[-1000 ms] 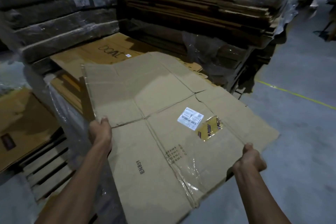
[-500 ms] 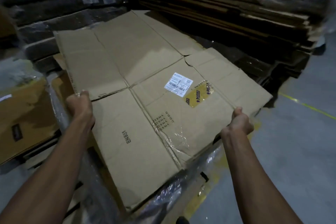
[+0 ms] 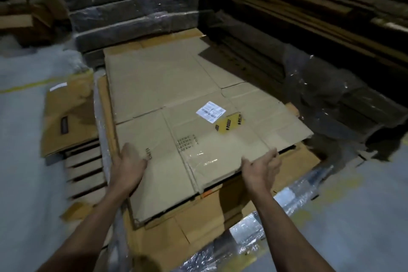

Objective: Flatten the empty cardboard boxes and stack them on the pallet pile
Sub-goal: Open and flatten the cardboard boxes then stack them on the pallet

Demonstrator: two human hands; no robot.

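Box: the flattened brown cardboard box (image 3: 176,99) lies flat on top of the pallet pile of brown flattened cardboard (image 3: 220,212), its near edge overhanging the sheets below
Left hand: the left hand (image 3: 130,165) rests palm down on the box's near left part, fingers straight and spread, gripping nothing
Right hand: the right hand (image 3: 261,166) is at the box's near right edge, fingers loosely extended; whether it touches the board cannot be told
Edges: the box's right edge juts toward dark wrapped stacks of cardboard (image 3: 331,95) just beside it; its far edge runs close to grey plastic-wrapped bundles (image 3: 136,20)
Open room: bare grey concrete floor (image 3: 364,216) opens near right; more floor lies left, beyond a low stack of brown cartons on wooden slats (image 3: 68,121)
Wrap: clear plastic film (image 3: 254,227) hangs off the pile's near right corner
Labels: a white barcode sticker (image 3: 210,111) and a strip of yellow printed tape (image 3: 229,125) sit right of the box's centre
Writing: rows of dark print near the centre and a short code by the left hand, too blurred to read
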